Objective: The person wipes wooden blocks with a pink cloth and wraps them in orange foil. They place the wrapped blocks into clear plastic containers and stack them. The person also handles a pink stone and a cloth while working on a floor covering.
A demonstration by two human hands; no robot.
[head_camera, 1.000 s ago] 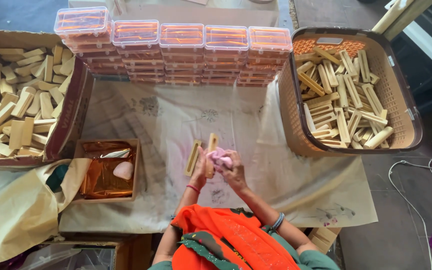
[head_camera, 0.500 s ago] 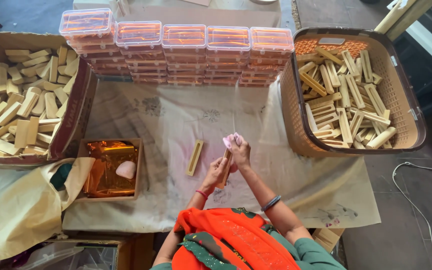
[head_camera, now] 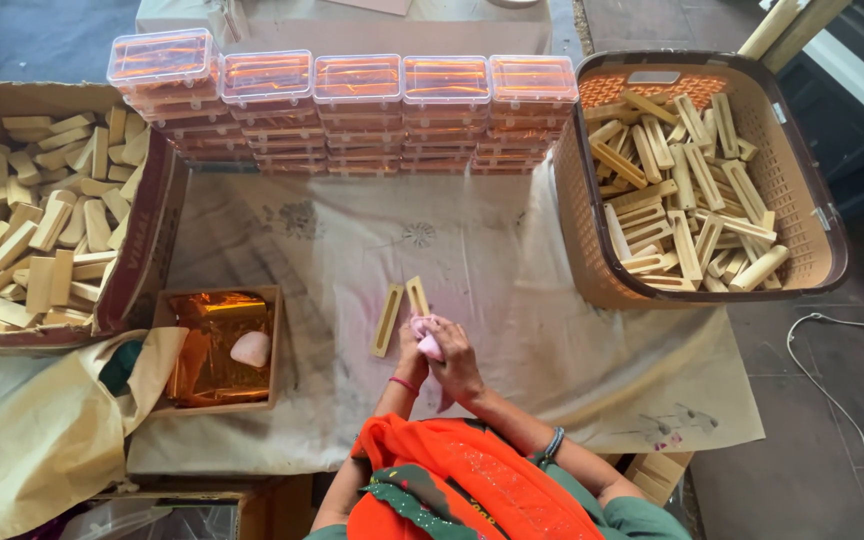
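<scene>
My left hand (head_camera: pixel 407 352), with a red bangle at the wrist, grips the near end of a pale wooden block (head_camera: pixel 417 294) that points away from me. Pressed against it, my right hand (head_camera: pixel 457 362) holds a small pink cloth (head_camera: pixel 426 336) at the block's near end. A second wooden block (head_camera: pixel 387 320) lies on the printed white table cloth (head_camera: pixel 332 250) just left of my hands. Both hands are close together over the cloth, in front of my orange clothing.
A cardboard box (head_camera: pixel 147 250) of wooden blocks stands at the left, and an orange-brown basket (head_camera: pixel 572 200) of blocks at the right. Stacked clear cases with orange contents (head_camera: pixel 357 85) line the back. A small box with orange foil (head_camera: pixel 214 345) and a yellow bag (head_camera: pixel 52 430) sit near left.
My hands have come back down and left toward me after being raised to the right. The held block now shows beside the one lying on the cloth.
</scene>
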